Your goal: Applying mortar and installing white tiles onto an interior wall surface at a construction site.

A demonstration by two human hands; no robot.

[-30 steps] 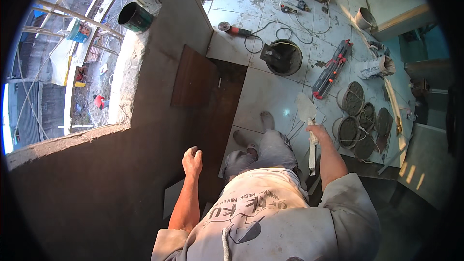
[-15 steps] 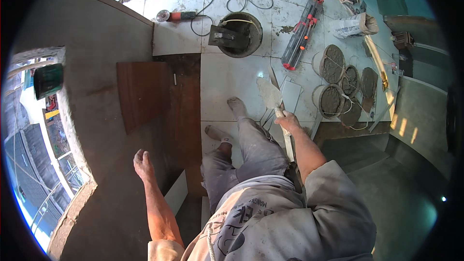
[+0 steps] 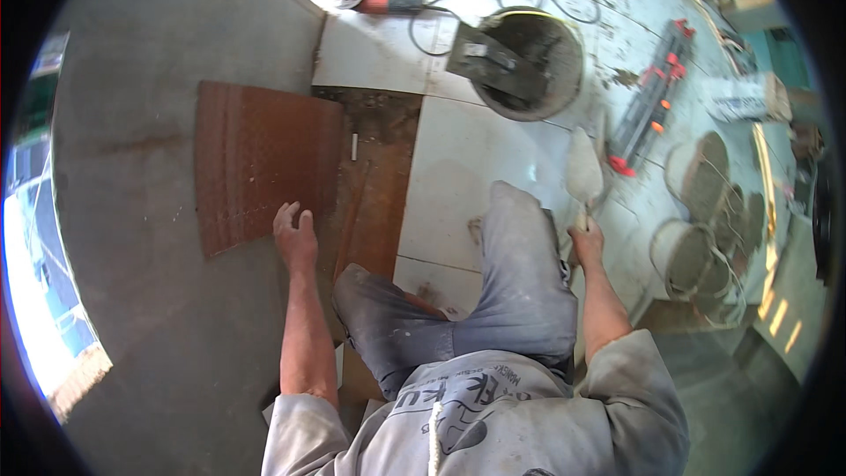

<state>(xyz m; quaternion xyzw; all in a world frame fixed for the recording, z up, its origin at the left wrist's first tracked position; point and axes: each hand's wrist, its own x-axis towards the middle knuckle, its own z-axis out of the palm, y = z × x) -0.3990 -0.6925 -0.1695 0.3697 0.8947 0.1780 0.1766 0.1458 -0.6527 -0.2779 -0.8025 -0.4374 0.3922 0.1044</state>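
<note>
My right hand is closed around the handle of a pointed trowel, its pale, mortar-smeared blade aimed away from me above the white tiles. Next to a brown board that leans on the grey wall, my left hand is held out with nothing in it, fingers loosely bent and thumb apart. Whether its fingertips touch the board's lower edge I cannot tell. A black bucket stands ahead, with a dark float lying over its rim.
An angle grinder with its cable lies on the white tiled floor. A long grey and red tool lies right of the bucket. Farther right are mortar-filled buckets and a paper sack. A brown strip runs along the wall.
My view has swung left and lower, with my knees now bent. The left hand has moved up toward the brown board and its fingers have spread; the trowel stays in my right hand.
</note>
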